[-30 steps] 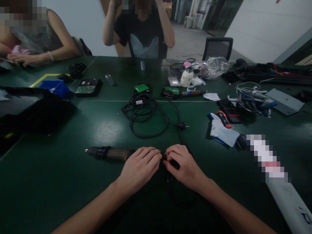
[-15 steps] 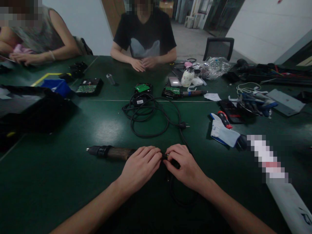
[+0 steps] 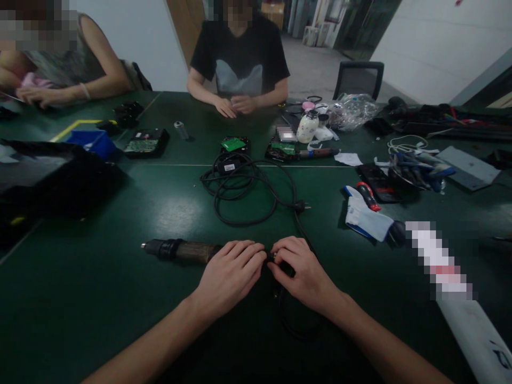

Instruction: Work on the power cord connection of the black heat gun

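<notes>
Your left hand (image 3: 233, 268) wraps the electric screwdriver's (image 3: 196, 251) rear, apparently steadying it on the table (image 3: 100, 304) — your right hand (image 3: 299, 271) pinches a dark connector (image 3: 271, 257) at that end, likely for fine control. Beyond the screwdriver lies coiled cable (image 3: 245, 224).

Electronics workshop: long green worktable (image 3: 120, 304), bare circuit boards (image 3: 233, 144), electric screwdriver (image 3: 194, 251), work glove (image 3: 368, 217).

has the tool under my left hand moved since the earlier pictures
No: against the black plug, the tool under your left hand shows no visible shift either way.
</notes>
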A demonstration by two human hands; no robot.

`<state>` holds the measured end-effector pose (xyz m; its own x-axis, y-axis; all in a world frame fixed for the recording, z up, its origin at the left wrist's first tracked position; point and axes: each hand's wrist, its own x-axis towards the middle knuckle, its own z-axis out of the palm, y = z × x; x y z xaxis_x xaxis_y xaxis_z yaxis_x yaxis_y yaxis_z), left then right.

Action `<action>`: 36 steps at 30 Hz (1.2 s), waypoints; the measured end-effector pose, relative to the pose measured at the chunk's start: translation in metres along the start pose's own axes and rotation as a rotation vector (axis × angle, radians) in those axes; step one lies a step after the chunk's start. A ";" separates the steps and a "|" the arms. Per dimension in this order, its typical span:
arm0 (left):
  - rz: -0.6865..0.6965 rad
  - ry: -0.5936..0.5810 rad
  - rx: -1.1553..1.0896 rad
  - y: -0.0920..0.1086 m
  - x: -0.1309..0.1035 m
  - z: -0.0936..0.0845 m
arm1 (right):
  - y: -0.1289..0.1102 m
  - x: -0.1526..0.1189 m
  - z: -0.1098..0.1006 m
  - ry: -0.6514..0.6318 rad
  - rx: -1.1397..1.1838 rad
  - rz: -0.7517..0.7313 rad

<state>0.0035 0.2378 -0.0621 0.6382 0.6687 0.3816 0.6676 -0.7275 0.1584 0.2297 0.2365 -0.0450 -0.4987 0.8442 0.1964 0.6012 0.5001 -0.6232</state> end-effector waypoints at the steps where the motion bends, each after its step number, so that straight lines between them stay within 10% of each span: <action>1: -0.003 0.000 0.006 0.000 0.000 0.000 | 0.000 0.000 0.000 0.000 -0.001 0.000; 36: -0.003 -0.004 -0.016 -0.001 -0.002 0.001 | 0.000 0.000 0.002 0.009 0.020 0.001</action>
<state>0.0017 0.2372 -0.0636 0.6375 0.6716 0.3775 0.6633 -0.7278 0.1745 0.2290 0.2362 -0.0467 -0.4924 0.8466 0.2020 0.5891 0.4950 -0.6388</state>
